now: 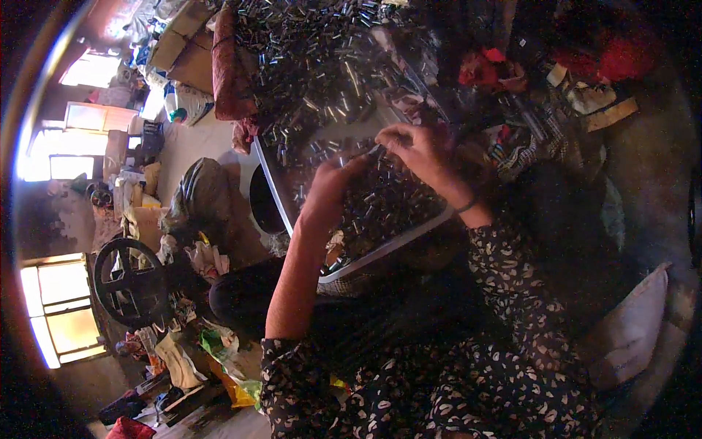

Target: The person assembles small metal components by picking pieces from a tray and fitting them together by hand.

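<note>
Over a shallow tray with a pale rim, my two hands almost meet at the fingertips. My left hand is closed, its fingers pointing right. My right hand is bent in a pinch from the other side. Between the fingertips is a small dark metal piece, too small to name more closely. Many short, shiny metal cylinders lie loose in the tray under my hands. A larger heap of similar metal pieces spreads beyond them. My fingers partly hide the pieces below.
A rolled reddish cloth borders the heap on the left, near cardboard boxes. A dark spoked wheel stands farther left, among bags and scraps. A pale sack lies at right. Red cloth shows at the far right.
</note>
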`<action>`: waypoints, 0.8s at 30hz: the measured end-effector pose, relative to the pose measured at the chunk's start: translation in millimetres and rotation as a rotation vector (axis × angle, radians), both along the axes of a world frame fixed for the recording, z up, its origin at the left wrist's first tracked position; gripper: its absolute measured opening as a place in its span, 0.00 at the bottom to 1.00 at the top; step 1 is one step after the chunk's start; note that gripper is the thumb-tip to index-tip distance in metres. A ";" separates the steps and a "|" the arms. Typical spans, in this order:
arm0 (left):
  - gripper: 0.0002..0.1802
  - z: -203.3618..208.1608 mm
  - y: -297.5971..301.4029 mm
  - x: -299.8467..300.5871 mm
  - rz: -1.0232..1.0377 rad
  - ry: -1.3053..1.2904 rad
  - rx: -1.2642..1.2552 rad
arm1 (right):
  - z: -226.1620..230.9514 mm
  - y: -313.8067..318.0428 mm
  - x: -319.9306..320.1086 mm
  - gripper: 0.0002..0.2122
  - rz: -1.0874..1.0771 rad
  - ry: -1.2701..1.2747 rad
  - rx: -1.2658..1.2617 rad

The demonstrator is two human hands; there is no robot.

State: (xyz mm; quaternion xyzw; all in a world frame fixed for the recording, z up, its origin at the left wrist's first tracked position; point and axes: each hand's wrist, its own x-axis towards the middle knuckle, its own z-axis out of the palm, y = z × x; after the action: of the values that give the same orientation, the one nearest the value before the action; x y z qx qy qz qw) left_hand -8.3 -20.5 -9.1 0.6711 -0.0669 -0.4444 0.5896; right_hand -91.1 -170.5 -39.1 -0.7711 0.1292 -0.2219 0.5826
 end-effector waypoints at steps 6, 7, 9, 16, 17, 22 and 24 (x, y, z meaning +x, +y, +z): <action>0.13 8.2 1.9 -3.1 0.012 0.009 -0.057 | 16.1 1.7 -0.7 0.12 -0.003 0.147 -0.060; 0.13 12.9 1.4 -5.1 0.009 0.012 -0.037 | 12.5 1.9 0.2 0.13 -0.040 0.075 -0.180; 0.13 11.5 0.6 -8.6 0.018 0.012 -0.019 | 7.1 8.7 0.3 0.10 -0.018 -0.146 -0.012; 0.15 6.7 20.9 -6.2 0.087 -0.117 -0.069 | -7.9 9.2 1.0 0.10 0.171 0.038 0.550; 0.15 11.9 27.7 -5.2 0.097 -0.121 -0.070 | -2.9 4.3 -1.8 0.09 0.140 0.093 0.659; 0.16 18.2 90.8 31.4 0.452 -0.308 -0.210 | 4.1 -1.4 -4.3 0.10 0.110 0.024 0.705; 0.14 1.6 123.1 53.4 0.626 -0.382 -0.197 | 4.1 4.7 -3.0 0.10 0.114 0.068 0.693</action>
State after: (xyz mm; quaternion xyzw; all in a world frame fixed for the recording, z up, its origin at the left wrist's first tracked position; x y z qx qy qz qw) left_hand 45.1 102.6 -7.5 0.6700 -0.0099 -0.1009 0.7354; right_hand -94.1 -165.8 -35.0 -0.5405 0.1730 -0.1063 0.8164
